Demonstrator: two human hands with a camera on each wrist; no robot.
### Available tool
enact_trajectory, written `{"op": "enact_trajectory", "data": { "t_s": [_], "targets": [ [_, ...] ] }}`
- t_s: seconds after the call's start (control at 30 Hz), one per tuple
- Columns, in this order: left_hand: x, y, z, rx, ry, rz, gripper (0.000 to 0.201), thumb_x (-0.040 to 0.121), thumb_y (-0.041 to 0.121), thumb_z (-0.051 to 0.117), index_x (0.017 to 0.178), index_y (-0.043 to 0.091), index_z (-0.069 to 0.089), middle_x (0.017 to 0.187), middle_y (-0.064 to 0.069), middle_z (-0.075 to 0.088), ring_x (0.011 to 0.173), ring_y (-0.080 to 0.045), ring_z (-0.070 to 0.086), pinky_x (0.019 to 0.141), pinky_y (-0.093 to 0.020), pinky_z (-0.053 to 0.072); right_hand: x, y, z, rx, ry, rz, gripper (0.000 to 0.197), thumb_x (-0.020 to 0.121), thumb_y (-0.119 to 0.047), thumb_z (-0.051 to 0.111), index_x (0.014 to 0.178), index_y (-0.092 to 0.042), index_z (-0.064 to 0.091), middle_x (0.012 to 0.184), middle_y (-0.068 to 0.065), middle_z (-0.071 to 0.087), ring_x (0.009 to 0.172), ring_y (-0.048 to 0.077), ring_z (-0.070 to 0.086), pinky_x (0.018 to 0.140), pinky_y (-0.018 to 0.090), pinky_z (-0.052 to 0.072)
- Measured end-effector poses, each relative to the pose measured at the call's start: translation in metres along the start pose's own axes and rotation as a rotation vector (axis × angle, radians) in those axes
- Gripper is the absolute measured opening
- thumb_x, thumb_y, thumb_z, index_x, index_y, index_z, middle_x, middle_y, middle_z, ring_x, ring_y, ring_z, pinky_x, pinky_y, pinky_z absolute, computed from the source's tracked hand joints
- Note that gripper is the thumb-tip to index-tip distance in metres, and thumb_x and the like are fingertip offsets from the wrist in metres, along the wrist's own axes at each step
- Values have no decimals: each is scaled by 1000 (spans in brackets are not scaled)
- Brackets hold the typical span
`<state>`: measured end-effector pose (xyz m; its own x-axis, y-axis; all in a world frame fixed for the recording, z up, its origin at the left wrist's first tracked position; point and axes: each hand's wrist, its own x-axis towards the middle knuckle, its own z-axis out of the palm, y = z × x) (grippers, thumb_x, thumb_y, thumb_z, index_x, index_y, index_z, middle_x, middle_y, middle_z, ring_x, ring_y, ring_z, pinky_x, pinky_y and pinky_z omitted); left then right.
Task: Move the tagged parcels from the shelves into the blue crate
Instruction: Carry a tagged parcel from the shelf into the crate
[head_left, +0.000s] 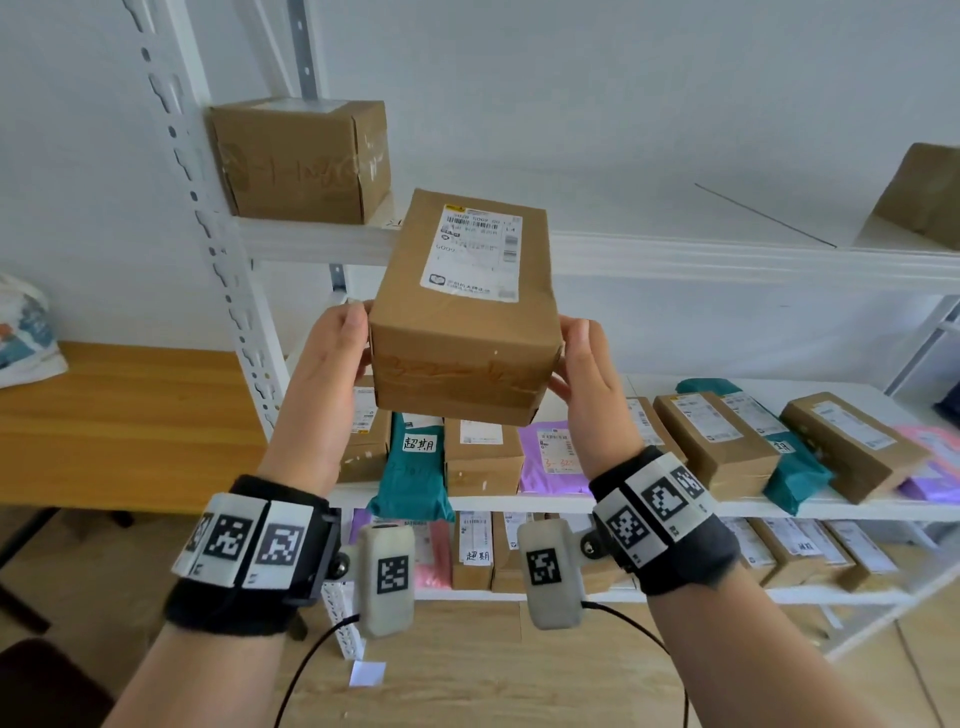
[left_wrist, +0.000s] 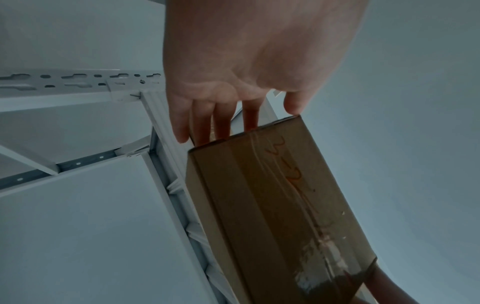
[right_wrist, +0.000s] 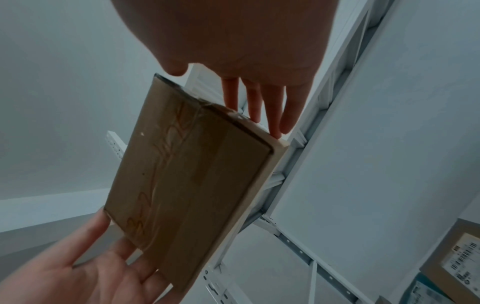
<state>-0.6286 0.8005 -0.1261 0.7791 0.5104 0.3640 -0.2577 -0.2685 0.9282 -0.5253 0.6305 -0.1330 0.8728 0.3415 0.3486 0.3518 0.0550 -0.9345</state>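
Cardboard parcel (head_left: 464, 306), brown, box-shaped, taped glossy along one seam, white shipping label on top, orange scrawl on the near face. Held up in the air before the white metal shelves (head_left: 675, 254), off every shelf board. Left hand (head_left: 326, 358) and right hand (head_left: 589, 379) pressed against opposite ends, fingers straight, thumbs at the edges. Behind, another brown carton (head_left: 301, 161) at the upper shelf's left end; below, rows of boxes and a teal mailer (head_left: 413, 467).
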Motion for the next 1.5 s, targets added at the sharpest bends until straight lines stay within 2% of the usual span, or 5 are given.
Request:
{"op": "enact_trajectory", "data": {
  "t_s": [0.17,0.27,0.47,0.63,1.5],
  "targets": [
    [0,-3,0,-41,-27,-29,65,89,65,35,120,11,52,117,-6,63,110,-17,60,104,-42,43,-4,-1,2,86,24,31,31,99,-45,33,105,-19,47,102,3,53,94,21,53,94,47,46],
    [1,-5,0,-51,-37,-69,53,91,63,42,107,13,53,112,-13,62,106,-23,61,99,-40,47,-7,0,0,138,21,51,24,104,-32,32,119,-21,47,108,-4,57,98,12,56,88,29,51],
    [2,-15,4,-99,-88,-141,14,98,22,48,110,28,52,99,10,65,89,-2,65,72,-16,48,-14,5,-5,185,26,78,29,104,-27,33,127,-28,51,122,-5,61,111,8,59,85,18,50],
    [3,-25,11,-69,-195,-115,40,97,16,48,126,43,47,113,11,65,100,1,62,79,-21,45,-20,11,-9,244,57,120,39,97,-10,49,137,-13,48,113,-2,69,103,13,66,80,24,54],
    [-36,1,182,-221,-533,-95,36,93,31,58,124,46,48,121,12,60,108,-2,58,79,-19,48,-105,-3,-171,-40,461,65,42,95,-2,48,136,-12,49,104,-16,69,93,-3,65,77,16,50]
  ]
}}
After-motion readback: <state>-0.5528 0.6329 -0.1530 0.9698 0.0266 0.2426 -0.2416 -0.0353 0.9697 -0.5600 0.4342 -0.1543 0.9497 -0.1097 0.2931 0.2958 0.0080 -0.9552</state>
